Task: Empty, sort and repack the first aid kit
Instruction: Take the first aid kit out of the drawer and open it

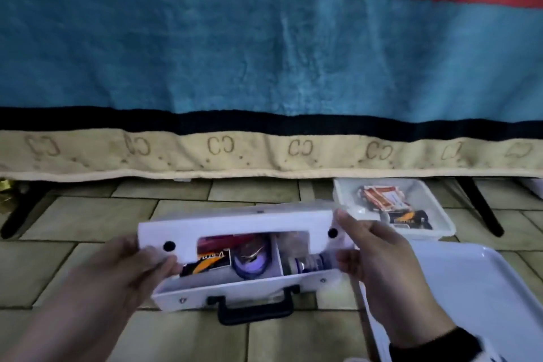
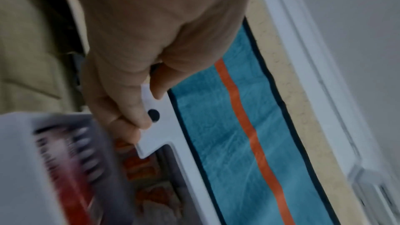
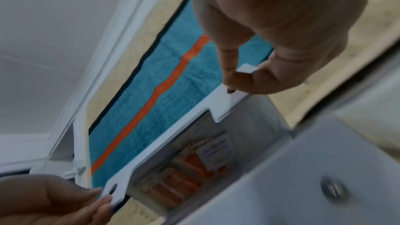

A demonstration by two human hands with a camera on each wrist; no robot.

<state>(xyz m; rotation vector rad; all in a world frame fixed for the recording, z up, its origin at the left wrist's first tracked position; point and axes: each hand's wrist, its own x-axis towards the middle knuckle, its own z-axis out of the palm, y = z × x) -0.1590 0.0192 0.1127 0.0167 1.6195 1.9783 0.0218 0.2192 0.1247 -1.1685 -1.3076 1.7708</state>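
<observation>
A white first aid box [image 1: 235,291] with a black handle [image 1: 255,307] stands open on the tiled floor. Over it I hold a white lid panel [image 1: 235,223] with a rectangular cut-out and two black studs. My left hand [image 1: 158,256] pinches its left end, my right hand [image 1: 349,239] its right end. Through the cut-out I see a black-and-orange packet [image 1: 210,261], a purple round item [image 1: 249,263] and a white tube [image 1: 305,263]. The left wrist view shows my left hand [image 2: 147,109] on the panel [image 2: 164,126]. The right wrist view shows my right hand [image 3: 238,81] pinching the panel [image 3: 173,143] above orange sachets [image 3: 184,177].
A white tub [image 1: 440,214] with orange sachets and a black packet sits at the back right. A large white tray [image 1: 470,288] lies on the floor to the right. A striped blanket [image 1: 264,53] hangs behind, with black legs [image 1: 479,206] under it.
</observation>
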